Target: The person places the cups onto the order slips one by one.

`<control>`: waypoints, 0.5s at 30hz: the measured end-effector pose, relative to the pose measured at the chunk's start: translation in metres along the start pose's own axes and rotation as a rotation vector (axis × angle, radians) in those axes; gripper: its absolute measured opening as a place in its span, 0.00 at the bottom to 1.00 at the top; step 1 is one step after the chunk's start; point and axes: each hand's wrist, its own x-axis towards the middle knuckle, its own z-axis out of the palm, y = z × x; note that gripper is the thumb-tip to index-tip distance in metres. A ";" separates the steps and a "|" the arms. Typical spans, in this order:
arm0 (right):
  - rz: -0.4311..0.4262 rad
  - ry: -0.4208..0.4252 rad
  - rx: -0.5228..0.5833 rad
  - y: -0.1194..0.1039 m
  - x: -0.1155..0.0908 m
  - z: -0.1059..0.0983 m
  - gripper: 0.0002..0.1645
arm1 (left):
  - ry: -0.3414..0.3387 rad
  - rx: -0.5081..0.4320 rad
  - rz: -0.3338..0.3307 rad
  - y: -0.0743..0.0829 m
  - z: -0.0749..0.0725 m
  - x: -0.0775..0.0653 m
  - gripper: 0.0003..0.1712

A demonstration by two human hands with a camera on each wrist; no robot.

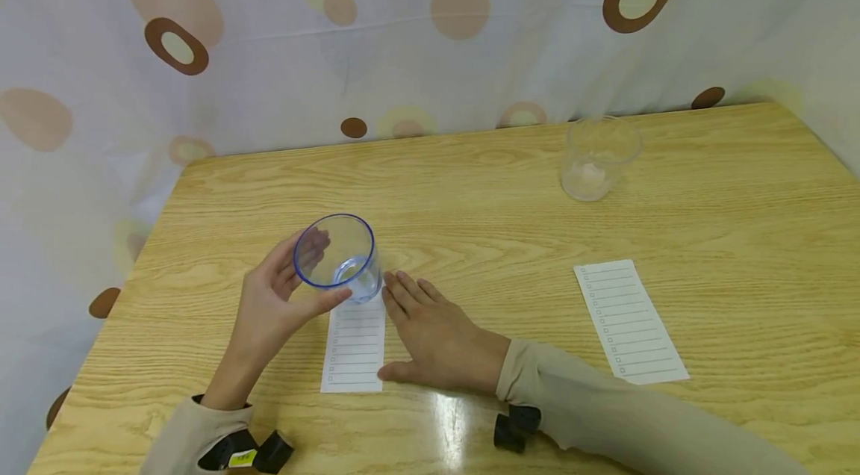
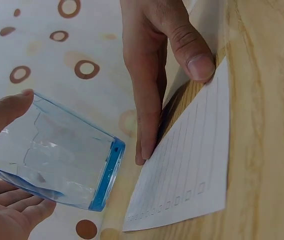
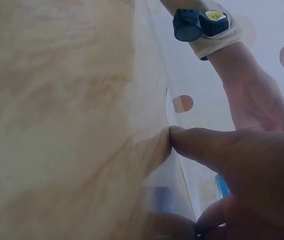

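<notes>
My left hand (image 1: pixel 272 296) grips a clear bluish cup (image 1: pixel 363 277) with a blue rim, thumb on the near side and fingers round the other side. In the left wrist view the blue-bottomed cup (image 2: pixel 57 155) is held apart from the table and tilted. Below it lies a narrow white checklist sheet (image 1: pixel 354 355); the cup hides its far end in the head view. My right hand (image 1: pixel 440 340) rests on the table at the sheet's right side, fingers straight, with the thumb (image 2: pixel 199 65) touching the sheet's edge. Nothing is held in it.
A second, colourless clear cup (image 1: pixel 598 161) stands at the back right of the wooden table (image 1: pixel 470 184). Another lined checklist sheet (image 1: pixel 631 322) lies to the right, beyond the right forearm. A dotted curtain (image 1: pixel 403 34) hangs behind the table's back edge.
</notes>
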 end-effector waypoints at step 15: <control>-0.006 0.021 -0.018 0.000 -0.001 -0.001 0.58 | -0.011 -0.013 0.024 -0.006 0.004 -0.025 0.46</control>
